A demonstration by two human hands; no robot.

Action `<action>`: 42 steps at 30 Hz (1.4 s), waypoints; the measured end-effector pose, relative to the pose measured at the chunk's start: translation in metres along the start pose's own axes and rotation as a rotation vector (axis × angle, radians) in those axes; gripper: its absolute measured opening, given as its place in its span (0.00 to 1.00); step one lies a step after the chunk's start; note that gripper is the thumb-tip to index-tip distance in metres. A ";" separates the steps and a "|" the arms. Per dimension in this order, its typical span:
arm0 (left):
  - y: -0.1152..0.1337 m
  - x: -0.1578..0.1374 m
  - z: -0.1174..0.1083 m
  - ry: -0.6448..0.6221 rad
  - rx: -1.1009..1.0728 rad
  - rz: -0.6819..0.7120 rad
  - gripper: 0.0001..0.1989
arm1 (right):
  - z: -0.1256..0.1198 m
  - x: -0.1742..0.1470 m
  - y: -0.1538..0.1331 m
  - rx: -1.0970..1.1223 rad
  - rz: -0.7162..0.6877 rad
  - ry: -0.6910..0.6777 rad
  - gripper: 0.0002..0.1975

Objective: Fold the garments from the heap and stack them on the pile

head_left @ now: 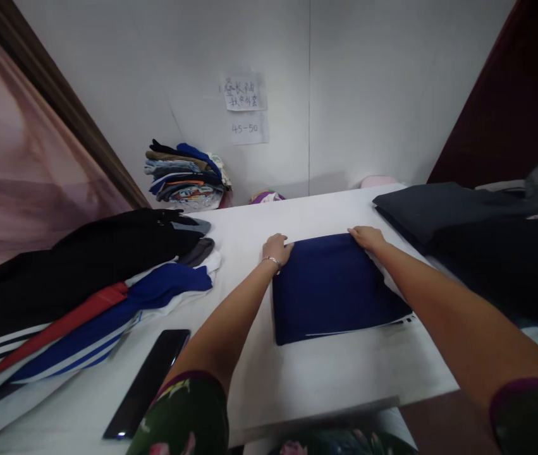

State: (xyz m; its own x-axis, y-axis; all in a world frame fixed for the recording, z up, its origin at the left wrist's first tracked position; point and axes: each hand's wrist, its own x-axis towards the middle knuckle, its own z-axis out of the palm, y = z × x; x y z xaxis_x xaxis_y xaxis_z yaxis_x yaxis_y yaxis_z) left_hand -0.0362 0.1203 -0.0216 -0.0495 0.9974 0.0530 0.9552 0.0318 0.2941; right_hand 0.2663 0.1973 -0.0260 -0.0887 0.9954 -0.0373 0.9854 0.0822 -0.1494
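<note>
A navy blue garment (335, 284), folded into a flat rectangle, lies in front of me on the white table. At its far left corner is my left hand (278, 248), with a bracelet on the wrist and its fingers closed on the edge. My right hand (366, 238) grips the far right corner between thumb and fingers. Along the garment's near edge and right side, pale layers show beneath the navy cloth. What kind of garment it is, the folds do not show.
Loose black, red and blue clothes (169, 284) pile up on the left, near a black phone (148, 382). Dark folded clothes (458, 212) lie on the right. Behind the white table (244, 234) stand a stack of folded clothes (186, 174) and a wall with paper notes (244, 91).
</note>
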 end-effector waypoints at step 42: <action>-0.006 -0.052 0.011 0.113 -0.208 -0.051 0.28 | 0.014 -0.160 0.023 0.698 -0.090 0.220 0.27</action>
State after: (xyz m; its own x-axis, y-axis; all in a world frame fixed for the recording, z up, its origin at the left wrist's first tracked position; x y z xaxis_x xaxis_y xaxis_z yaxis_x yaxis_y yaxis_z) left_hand -0.0359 0.0686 -0.0369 -0.1399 0.9808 0.1362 0.8706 0.0563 0.4888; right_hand 0.3008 0.0390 -0.0374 -0.0611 0.9793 0.1928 0.6470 0.1859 -0.7394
